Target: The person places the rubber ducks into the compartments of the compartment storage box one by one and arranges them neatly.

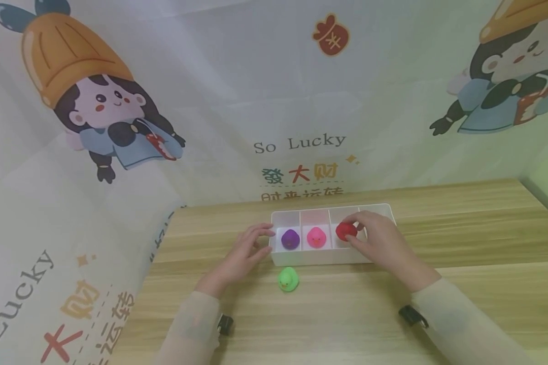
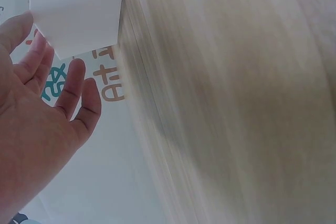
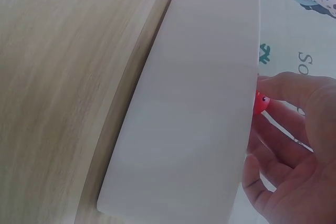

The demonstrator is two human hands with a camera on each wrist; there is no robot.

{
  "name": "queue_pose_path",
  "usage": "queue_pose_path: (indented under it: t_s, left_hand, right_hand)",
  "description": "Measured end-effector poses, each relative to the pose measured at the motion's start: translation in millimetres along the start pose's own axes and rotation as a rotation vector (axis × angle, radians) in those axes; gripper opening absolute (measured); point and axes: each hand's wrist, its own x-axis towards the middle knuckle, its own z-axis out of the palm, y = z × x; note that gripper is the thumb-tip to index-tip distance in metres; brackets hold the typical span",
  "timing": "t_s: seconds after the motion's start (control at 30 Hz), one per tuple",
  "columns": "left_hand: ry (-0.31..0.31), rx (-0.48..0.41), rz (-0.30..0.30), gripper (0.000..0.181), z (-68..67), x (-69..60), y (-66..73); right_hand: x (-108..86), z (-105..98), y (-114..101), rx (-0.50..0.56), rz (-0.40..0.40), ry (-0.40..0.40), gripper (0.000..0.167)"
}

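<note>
A white compartment box stands on the table. My right hand pinches a red toy duck between thumb and fingers, inside a compartment right of the middle. In the right wrist view part of that duck shows above the box's long wall. My left hand is at the box's left end, its fingers loosely bent and resting against or close to the end wall. A purple toy duck sits in the leftmost compartment, a pink toy duck in the one beside it. In front of the box lies a green toy duck.
The wooden table extends on both sides of the box and in front of it. Behind it hangs a printed cloth with cartoon figures and lettering. My right hand partly covers the box's rightmost compartments. A dark band is on each wrist.
</note>
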Motion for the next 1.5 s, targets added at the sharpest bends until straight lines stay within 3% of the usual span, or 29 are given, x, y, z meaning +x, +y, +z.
queue_pose_path:
  t_s: [0.4,0.87,1.5]
  left_hand:
    - [0.003,0.003,0.014,0.033,1.5,0.3,-0.2]
    - [0.005,0.009,0.006,0.032,0.2,0.4,1.0]
    - [0.006,0.013,0.012,0.032,0.7,0.2,-0.3]
  right_hand:
    - [7.1,5,6,0.0,0.087,-0.1,0.026]
    - [15.0,10,12,-0.049,0.037,-0.141,0.024]
    - [22.2,13,11,-0.136,0.07,-0.208,0.021]
